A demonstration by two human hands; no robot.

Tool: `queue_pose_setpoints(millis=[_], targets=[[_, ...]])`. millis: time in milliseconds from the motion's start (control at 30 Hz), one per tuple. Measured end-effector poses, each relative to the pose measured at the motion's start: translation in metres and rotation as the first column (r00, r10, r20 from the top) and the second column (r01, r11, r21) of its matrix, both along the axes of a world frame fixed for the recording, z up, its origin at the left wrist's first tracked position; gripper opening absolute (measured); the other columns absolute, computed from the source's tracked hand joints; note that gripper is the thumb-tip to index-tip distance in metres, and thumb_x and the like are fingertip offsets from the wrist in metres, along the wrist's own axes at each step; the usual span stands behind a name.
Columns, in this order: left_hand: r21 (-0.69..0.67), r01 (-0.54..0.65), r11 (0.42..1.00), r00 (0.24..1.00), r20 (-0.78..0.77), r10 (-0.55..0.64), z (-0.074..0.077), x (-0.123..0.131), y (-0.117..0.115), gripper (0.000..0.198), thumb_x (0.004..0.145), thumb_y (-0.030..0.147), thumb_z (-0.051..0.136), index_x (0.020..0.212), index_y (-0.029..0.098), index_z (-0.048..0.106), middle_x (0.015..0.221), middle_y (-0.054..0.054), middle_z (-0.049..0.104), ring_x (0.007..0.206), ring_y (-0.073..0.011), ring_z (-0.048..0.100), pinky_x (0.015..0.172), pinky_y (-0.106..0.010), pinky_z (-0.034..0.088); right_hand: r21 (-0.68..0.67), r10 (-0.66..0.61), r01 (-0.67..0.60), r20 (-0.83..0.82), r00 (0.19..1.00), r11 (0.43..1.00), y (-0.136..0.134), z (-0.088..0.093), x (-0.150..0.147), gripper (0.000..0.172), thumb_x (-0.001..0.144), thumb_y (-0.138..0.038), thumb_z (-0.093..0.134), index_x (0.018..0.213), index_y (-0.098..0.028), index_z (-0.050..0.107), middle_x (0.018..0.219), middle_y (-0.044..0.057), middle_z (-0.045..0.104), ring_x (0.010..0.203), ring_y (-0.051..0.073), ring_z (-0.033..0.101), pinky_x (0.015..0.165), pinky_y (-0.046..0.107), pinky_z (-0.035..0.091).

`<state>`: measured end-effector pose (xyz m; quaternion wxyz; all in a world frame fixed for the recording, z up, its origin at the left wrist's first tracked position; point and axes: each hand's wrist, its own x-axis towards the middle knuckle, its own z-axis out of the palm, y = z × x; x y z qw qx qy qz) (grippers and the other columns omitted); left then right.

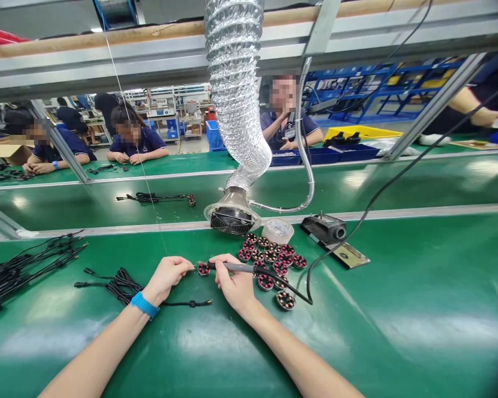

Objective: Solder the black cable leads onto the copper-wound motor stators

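Note:
My right hand [234,283] is shut on a black-handled soldering iron [232,267], whose tip points left at a small copper-wound motor stator [203,269] on the green bench mat [232,354]. My left hand [166,279] has its fingertips pinched together just left of that stator, and anything held there is too small to tell. A black wire harness [120,284] lies beneath my left wrist, with one lead running to the right. Several more stators [269,262] lie in a loose pile beyond my right hand.
A fume extractor nozzle [232,218] on a silver duct [234,94] hangs just beyond the stators. A tape roll [278,231] and an iron stand [323,229] sit nearby. A black cable bundle [25,271] lies at left. Co-workers [136,141] sit across the bench.

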<state>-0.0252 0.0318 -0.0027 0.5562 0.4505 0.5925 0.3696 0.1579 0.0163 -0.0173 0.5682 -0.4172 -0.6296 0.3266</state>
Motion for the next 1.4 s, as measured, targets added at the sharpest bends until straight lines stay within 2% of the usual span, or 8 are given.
queue_pose_setpoints(millis=[400,700,933,1067,1400], targets=[[0.000,0.000,1.000,1.000,-0.015,0.000,0.0014,0.0004,-0.0006,0.028,0.060,0.037,0.074,0.066,0.012,0.064,0.048,0.010,0.036,0.039,-0.0015,0.020,0.042,-0.023,0.007,-0.016,0.041,-0.040,0.038,0.998,0.999,-0.0017,0.0016,-0.0024,0.027,0.093,-0.035,0.049,0.085,-0.020,0.070,0.055,0.000,0.059,0.052,0.017,0.061,0.045,0.024,0.047],[0.017,-0.002,1.000,0.999,-0.044,0.003,-0.0001,0.0007,-0.0003,0.026,0.060,0.036,0.071,0.065,0.012,0.064,0.049,0.009,0.038,0.040,-0.0022,0.021,0.043,-0.024,0.007,0.014,0.022,-0.022,0.040,0.999,1.000,-0.0027,0.0049,-0.0003,0.025,0.091,-0.033,0.050,0.084,-0.020,0.070,0.054,-0.001,0.058,0.049,0.016,0.059,0.044,0.024,0.045],[0.012,0.003,1.000,0.999,-0.044,-0.003,0.0004,0.0006,-0.0004,0.024,0.061,0.035,0.069,0.067,0.012,0.064,0.049,0.009,0.038,0.040,-0.0025,0.021,0.043,-0.024,0.008,-0.023,0.055,-0.054,0.045,0.997,0.998,-0.0042,0.0067,-0.0014,0.025,0.091,-0.032,0.050,0.083,-0.020,0.070,0.054,-0.001,0.057,0.049,0.015,0.058,0.043,0.023,0.044],[0.014,0.004,1.000,0.999,-0.042,-0.003,-0.0004,0.0001,-0.0001,0.025,0.061,0.035,0.069,0.068,0.012,0.064,0.050,0.009,0.038,0.040,-0.0024,0.020,0.043,-0.024,0.007,-0.009,0.039,-0.039,0.030,0.999,0.999,-0.0043,0.0077,-0.0009,0.026,0.091,-0.032,0.049,0.083,-0.020,0.070,0.055,0.000,0.059,0.051,0.016,0.060,0.045,0.025,0.047],[0.002,0.009,1.000,0.998,-0.054,-0.009,-0.0009,0.0000,0.0010,0.024,0.061,0.034,0.069,0.066,0.011,0.064,0.052,0.007,0.041,0.040,-0.0020,0.022,0.043,-0.024,0.007,0.011,0.006,-0.006,-0.021,1.000,1.000,-0.0001,0.0043,-0.0005,0.027,0.091,-0.033,0.049,0.083,-0.018,0.069,0.050,-0.001,0.054,0.049,0.015,0.057,0.043,0.023,0.043]])
